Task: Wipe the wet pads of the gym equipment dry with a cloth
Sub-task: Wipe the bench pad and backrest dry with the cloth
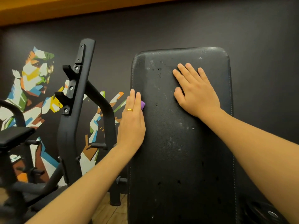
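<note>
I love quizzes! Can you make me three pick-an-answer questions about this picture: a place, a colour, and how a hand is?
1. Where is the cloth? A) under the left hand on the pad B) on the floor C) on the wall
2. What colour is it? A) yellow B) purple C) white
3. How is the right hand? A) a fist B) holding a bottle C) flat on the pad
Answers: 1A, it peeks out beside that hand; 2B, that bit is purple; 3C, it lies spread, holding nothing.

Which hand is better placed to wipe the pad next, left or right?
Left. The left hand has the purple cloth under its fingers at the left edge of the pad. The right hand lies flat on the pad, higher up, with no cloth.
</note>
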Motion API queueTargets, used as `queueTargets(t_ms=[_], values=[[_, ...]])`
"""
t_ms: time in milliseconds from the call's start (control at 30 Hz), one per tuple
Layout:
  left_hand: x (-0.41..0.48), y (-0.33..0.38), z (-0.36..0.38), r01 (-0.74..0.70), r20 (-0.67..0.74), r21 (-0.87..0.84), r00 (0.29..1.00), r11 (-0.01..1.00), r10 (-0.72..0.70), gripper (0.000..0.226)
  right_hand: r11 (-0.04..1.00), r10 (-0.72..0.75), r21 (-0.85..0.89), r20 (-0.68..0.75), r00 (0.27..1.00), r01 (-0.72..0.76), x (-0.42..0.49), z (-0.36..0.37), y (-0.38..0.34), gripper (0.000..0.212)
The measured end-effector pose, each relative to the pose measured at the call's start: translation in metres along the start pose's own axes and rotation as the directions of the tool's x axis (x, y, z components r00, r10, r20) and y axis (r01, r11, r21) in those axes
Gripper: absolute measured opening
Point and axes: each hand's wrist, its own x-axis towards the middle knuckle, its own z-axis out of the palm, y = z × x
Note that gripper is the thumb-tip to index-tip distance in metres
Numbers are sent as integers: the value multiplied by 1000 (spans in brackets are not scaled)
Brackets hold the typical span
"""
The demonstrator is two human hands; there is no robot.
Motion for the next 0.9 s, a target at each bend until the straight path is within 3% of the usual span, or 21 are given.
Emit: queueTargets(t_ms=[300, 634, 901], values=[[40, 5, -3, -8, 4, 59, 1000, 998, 8, 55, 1000, -8, 1, -6, 1000, 8, 1, 1, 1, 61], [-13, -3, -9, 4, 9, -73, 1000, 997, -4, 59, 1000, -9, -5, -1, 1000, 9, 0, 1, 1, 62], [9, 5, -8, 12, 43, 21, 999, 1000, -13, 59, 1000, -9, -5, -7, 1000, 9, 0, 0, 1, 61]])
